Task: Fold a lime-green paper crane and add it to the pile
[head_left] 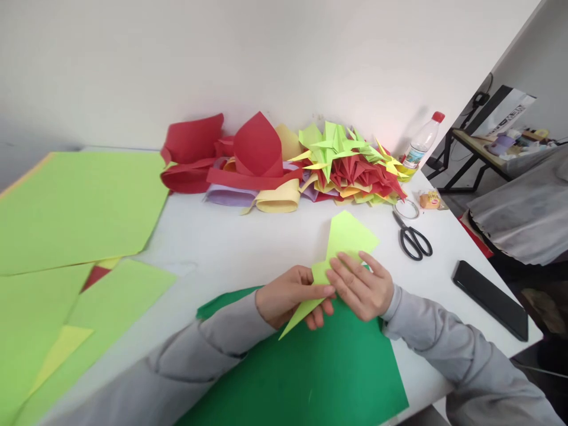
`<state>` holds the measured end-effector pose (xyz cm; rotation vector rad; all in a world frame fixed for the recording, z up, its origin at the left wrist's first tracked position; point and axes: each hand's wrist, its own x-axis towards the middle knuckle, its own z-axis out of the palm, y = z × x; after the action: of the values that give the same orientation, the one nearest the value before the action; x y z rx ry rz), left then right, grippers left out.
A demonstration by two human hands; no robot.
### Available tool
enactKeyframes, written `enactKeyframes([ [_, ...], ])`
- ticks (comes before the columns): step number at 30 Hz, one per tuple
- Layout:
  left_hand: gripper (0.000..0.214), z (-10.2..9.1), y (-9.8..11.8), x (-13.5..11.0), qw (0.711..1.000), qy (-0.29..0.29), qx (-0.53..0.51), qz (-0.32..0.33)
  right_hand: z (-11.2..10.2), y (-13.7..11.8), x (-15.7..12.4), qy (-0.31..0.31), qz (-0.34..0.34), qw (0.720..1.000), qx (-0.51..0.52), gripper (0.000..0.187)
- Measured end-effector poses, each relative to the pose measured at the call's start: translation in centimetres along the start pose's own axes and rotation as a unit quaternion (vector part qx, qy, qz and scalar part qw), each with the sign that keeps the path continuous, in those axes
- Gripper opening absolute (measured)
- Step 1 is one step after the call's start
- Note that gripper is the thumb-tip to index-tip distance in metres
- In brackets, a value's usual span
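Trainee: Where is the light green folded paper (pixel 352 234), and what holds it?

Operator: I see it held over the dark green sheet (pixel 328 367). The left hand (pixel 288 294) pinches its lower part between thumb and fingers; a narrow tip projects below. The right hand (pixel 364 290) lays its fingers across the upward face. Its thumb is hidden, so I cannot tell whether it closes from behind.

Trainee: How do I perform this step well?

Operator: I read it as setting or adjusting a fold. Treat the left pinch as the anchor and hold it steady. Align the edges before applying pressure. Run the right hand's fingers along the crease, away from the anchor, with even force. Do not squeeze the narrow tip; I judge it likely to buckle. If the layers slip, I advise bracing the work on the dark green sheet.

Trainee: What surrounds the work?

Operator: The counter (pixel 248 248) carries everything. I note the scissors (pixel 415 241) to the right, light green sheets (pixel 89 207) to the left, and a heap of pointed paper shapes (pixel 341 148) behind.
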<state>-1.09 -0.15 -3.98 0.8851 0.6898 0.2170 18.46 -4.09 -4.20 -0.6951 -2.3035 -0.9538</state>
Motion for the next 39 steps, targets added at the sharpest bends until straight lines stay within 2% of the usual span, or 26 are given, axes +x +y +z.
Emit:
enactKeyframes([
  [7, 0.042, -0.5, 0.0, 0.1, 0.999, 0.038, -0.021, 0.003, 0.6, 2.7, -1.6, -0.008, 0.070, 0.997, -0.032, 0.021],
  [10, 0.042, -0.6, 0.2, 0.2, 0.998, 0.055, -0.024, 0.014, 1.5, 4.1, -2.8, -0.006, 0.156, 0.987, -0.026, 0.023],
  [12, 0.042, -0.7, 0.2, 0.2, 0.997, 0.064, -0.024, 0.022, 2.2, 4.8, -3.4, 0.005, 0.261, 0.965, -0.009, 0.022],
  [14, 0.043, -0.6, 0.1, 0.3, 0.996, 0.074, -0.026, 0.035, 2.6, 5.0, -3.6, 0.038, 0.397, 0.916, 0.044, 0.021],
  [15, 0.043, -0.6, 0.0, 0.3, 0.995, 0.080, -0.025, 0.044, 2.6, 4.8, -3.4, 0.057, 0.464, 0.879, 0.093, 0.024],
  [17, 0.042, -0.4, -0.1, 0.4, 0.994, 0.092, -0.017, 0.064, 2.5, 3.9, -2.7, 0.081, 0.575, 0.777, 0.243, 0.031],
  [18, 0.042, -0.3, -0.2, 0.4, 0.993, 0.096, -0.008, 0.073, 2.4, 3.1, -2.2, 0.077, 0.607, 0.718, 0.330, 0.033],
  [20, 0.042, -0.1, -0.3, 0.4, 0.991, 0.097, 0.017, 0.089, 1.9, 1.5, -1.1, 0.038, 0.630, 0.607, 0.484, 0.035],
  [21, 0.042, 0.0, -0.4, 0.4, 0.990, 0.096, 0.033, 0.095, 1.7, 0.7, -0.6, 0.017, 0.638, 0.561, 0.527, 0.034],
  [22, 0.042, 0.0, -0.4, 0.4, 0.989, 0.095, 0.049, 0.101, 1.5, 0.1, -0.1, 0.014, 0.650, 0.528, 0.547, 0.035],
  [24, 0.041, 0.1, -0.6, 0.3, 0.986, 0.093, 0.084, 0.110, 1.2, -0.6, 0.4, 0.026, 0.671, 0.497, 0.550, 0.037],
  [27, 0.039, -0.1, -1.0, 0.2, 0.976, 0.105, 0.140, 0.127, 1.2, -0.5, 0.3, 0.057, 0.683, 0.491, 0.537, 0.038],
  [29, 0.037, -0.2, -1.3, 0.2, 0.965, 0.128, 0.182, 0.142, 1.4, -0.3, 0.0, 0.062, 0.678, 0.475, 0.557, 0.036],
  [32, 0.038, -0.3, -1.5, 0.1, 0.945, 0.153, 0.235, 0.168, 1.8, -0.1, -0.4, 0.081, 0.667, 0.405, 0.620, 0.032],
  [34, 0.038, -0.2, -1.6, -0.1, 0.936, 0.144, 0.261, 0.186, 1.9, 0.1, -0.3, 0.114, 0.652, 0.360, 0.657, 0.033],
  [35, 0.036, -0.1, -1.6, -0.1, 0.934, 0.132, 0.272, 0.189, 1.8, 0.3, -0.2, 0.132, 0.643, 0.348, 0.669, 0.035],
  [37, 0.033, 0.1, -1.7, -0.3, 0.937, 0.093, 0.286, 0.178, 1.5, 0.9, -0.1, 0.156, 0.630, 0.352, 0.675, 0.037],
  [39, 0.031, 0.2, -1.9, -0.5, 0.947, 0.056, 0.284, 0.141, 1.0, 1.7, 0.0, 0.159, 0.630, 0.388, 0.654, 0.036],
])
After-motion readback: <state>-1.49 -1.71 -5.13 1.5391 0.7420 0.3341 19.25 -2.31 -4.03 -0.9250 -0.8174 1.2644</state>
